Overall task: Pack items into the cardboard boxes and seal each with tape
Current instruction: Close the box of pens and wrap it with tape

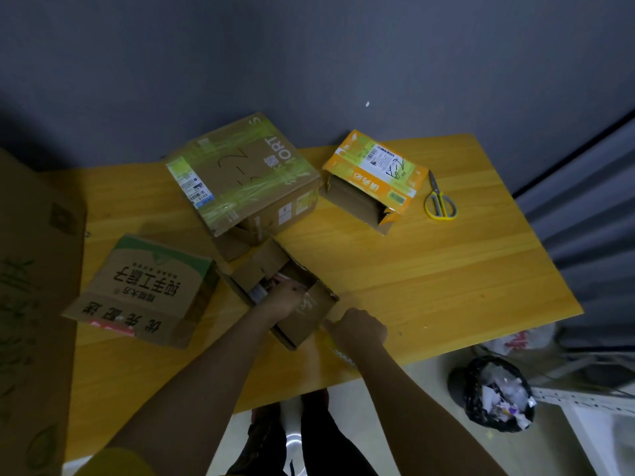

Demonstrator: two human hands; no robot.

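**Q:** Forearms fill the foreground — what are they doing?

**A:** Both reach over a yellow wooden table (429, 269) to a small open cardboard box (295, 324) near its front edge. The left hand (287, 298) is down inside the box, fingers curled on a pale crinkled item (307, 304), apparently settling it among the contents (266, 286). What the item is cannot be told in this dim light.

**Q:** And the right hand?

**A:** The right hand (359, 329) rests at the box's near corner, fingers curled. It seems to steady the box or hold a flap back so the opening stays clear, but whether it actually grasps anything cannot be told.

**Q:** Where are the other boxes?

**A:** A large taped box (240, 176) sits just behind the open one. A printed box (144, 286) lies to the left, and an orange box (374, 180) lies on its side to the right, its open end facing the camera.

**Q:** Any sign of sealing?

**A:** Not yet, by the look of it. Yellow-handled scissors (439, 201) wait beside the orange box, likely for cutting tape. No tape roll can be made out.
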